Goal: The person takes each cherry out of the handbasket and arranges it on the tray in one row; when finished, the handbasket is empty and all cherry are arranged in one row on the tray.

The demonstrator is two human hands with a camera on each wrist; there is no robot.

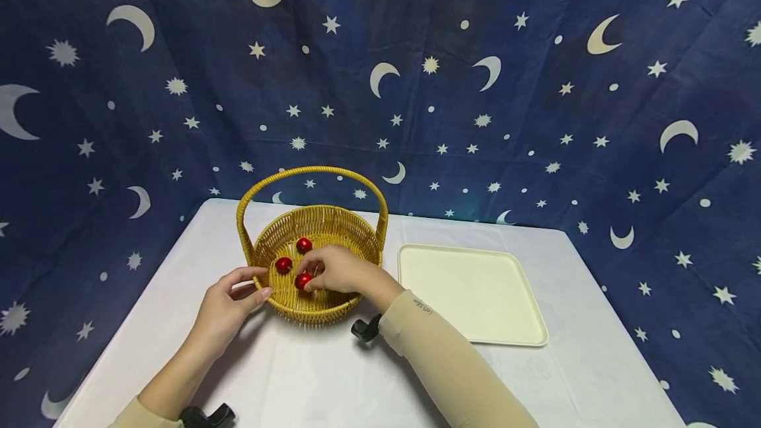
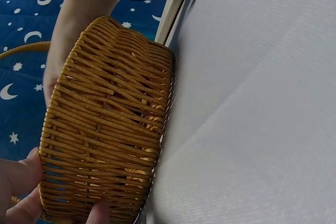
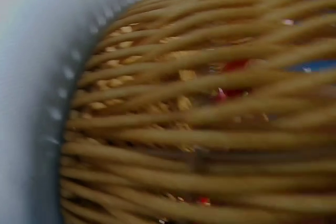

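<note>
A yellow-brown woven basket (image 1: 315, 316) with a tall arched handle stands on the table. My left hand (image 1: 221, 308) grips its near left rim, thumb inside the edge; the left wrist view shows its fingers (image 2: 21, 178) against the woven side (image 2: 105, 108). Reaching over the right rim, my right hand (image 1: 340, 271) pinches a small, glossy round red fruit (image 1: 302, 281) low inside the basket. Two similar fruits, one further back (image 1: 304, 245) and one to the left (image 1: 283, 265), lie on the basket floor. In the right wrist view the weave (image 3: 210, 129) hides the hand.
To the basket's right lies a shallow cream tray (image 1: 475, 292). A white cloth (image 1: 309, 382) covers the table. Behind it hangs a dark blue curtain (image 1: 428, 124) with moons and stars. The basket's handle (image 1: 315, 169) arches above the opening.
</note>
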